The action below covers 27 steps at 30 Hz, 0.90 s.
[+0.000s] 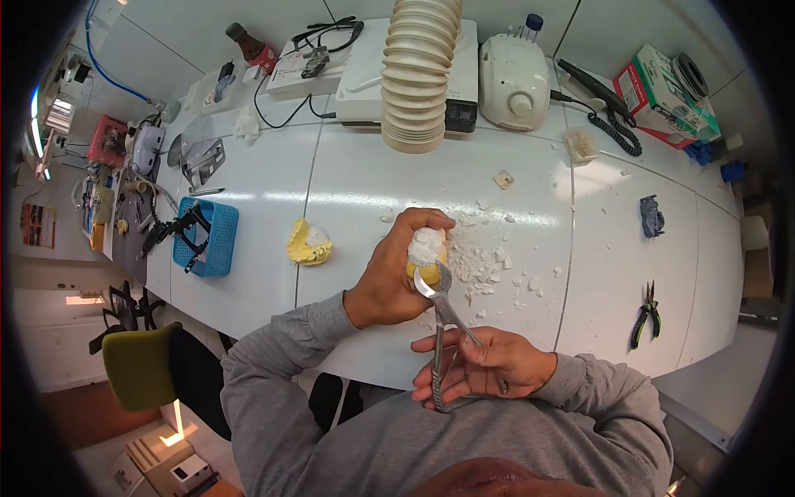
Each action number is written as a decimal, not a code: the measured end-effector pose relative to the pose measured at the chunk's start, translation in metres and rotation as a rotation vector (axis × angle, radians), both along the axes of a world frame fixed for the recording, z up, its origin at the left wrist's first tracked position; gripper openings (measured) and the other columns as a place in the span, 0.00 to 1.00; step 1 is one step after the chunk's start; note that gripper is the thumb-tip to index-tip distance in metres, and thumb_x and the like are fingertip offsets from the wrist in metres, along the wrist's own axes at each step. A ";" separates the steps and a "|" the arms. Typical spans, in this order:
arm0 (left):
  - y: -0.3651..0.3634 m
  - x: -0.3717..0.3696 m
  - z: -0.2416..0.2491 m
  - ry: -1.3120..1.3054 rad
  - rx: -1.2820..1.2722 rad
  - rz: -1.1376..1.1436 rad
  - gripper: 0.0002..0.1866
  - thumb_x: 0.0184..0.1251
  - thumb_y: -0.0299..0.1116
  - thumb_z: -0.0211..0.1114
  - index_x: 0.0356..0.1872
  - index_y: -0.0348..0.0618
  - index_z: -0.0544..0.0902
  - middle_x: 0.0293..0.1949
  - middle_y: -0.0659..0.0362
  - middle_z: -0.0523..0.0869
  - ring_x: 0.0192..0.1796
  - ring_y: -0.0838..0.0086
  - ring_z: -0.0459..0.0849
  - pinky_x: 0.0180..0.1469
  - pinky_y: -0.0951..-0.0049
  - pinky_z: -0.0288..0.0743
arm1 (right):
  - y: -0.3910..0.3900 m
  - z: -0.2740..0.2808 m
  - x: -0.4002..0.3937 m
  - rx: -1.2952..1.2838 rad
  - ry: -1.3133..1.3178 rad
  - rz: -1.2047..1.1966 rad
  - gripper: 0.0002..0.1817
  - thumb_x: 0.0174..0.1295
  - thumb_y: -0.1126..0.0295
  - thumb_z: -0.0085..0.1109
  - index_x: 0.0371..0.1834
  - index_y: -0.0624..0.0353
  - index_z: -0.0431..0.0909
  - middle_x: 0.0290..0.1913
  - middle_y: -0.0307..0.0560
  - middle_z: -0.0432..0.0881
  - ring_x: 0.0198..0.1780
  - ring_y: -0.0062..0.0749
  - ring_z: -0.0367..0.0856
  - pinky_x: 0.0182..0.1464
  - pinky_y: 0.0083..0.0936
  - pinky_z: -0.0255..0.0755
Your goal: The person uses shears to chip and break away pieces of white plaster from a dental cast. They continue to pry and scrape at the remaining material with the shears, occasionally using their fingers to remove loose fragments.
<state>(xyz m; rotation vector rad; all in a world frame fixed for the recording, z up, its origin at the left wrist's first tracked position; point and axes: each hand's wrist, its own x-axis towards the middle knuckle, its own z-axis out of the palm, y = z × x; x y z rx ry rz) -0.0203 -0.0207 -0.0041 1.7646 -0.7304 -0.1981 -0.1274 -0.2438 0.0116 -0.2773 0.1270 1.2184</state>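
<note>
A white plaster cast (pixel 426 246) with a yellow lower part is wrapped in the fingers of my left hand (pixel 389 277). My right hand (pixel 505 364) holds metal plaster nippers (pixel 447 311), the thumb on one handle and the fingers along the other, with the handles spread apart. The curved jaws of the nippers meet the yellow edge of the cast. White plaster chips (pixel 476 269) lie scattered on the table just right of my left hand. To the left sits a yellow piece (pixel 308 243) with some white material in it.
The white table (pixel 348 186) carries a blue basket (pixel 219 240) at left and green-handled pliers (pixel 646 316) at right. A ribbed suction hose (pixel 421 74) hangs over the back middle. Beside it stands a white control unit (pixel 515 87). A small blue-grey piece (pixel 652 216) lies at right.
</note>
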 end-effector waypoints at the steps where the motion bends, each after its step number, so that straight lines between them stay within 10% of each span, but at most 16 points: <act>1: 0.000 0.001 0.000 -0.009 0.002 -0.001 0.43 0.50 0.20 0.82 0.67 0.44 0.67 0.64 0.50 0.76 0.68 0.63 0.78 0.72 0.64 0.71 | 0.001 -0.002 0.000 0.026 0.015 -0.001 0.38 0.83 0.48 0.49 0.85 0.64 0.56 0.70 0.67 0.76 0.76 0.57 0.75 0.74 0.50 0.74; 14: 0.003 0.001 -0.001 -0.028 -0.104 0.017 0.43 0.46 0.22 0.82 0.68 0.41 0.72 0.64 0.50 0.78 0.68 0.58 0.79 0.71 0.63 0.72 | 0.008 -0.010 0.002 0.138 0.018 0.042 0.49 0.78 0.44 0.55 0.87 0.68 0.46 0.76 0.80 0.67 0.80 0.68 0.66 0.80 0.54 0.65; 27: 0.001 0.000 0.002 -0.074 -0.061 0.006 0.42 0.49 0.19 0.81 0.67 0.43 0.68 0.63 0.49 0.77 0.68 0.61 0.79 0.71 0.62 0.73 | 0.017 -0.010 -0.010 0.028 -0.028 -0.038 0.38 0.78 0.35 0.48 0.70 0.61 0.70 0.57 0.65 0.83 0.63 0.55 0.85 0.65 0.39 0.77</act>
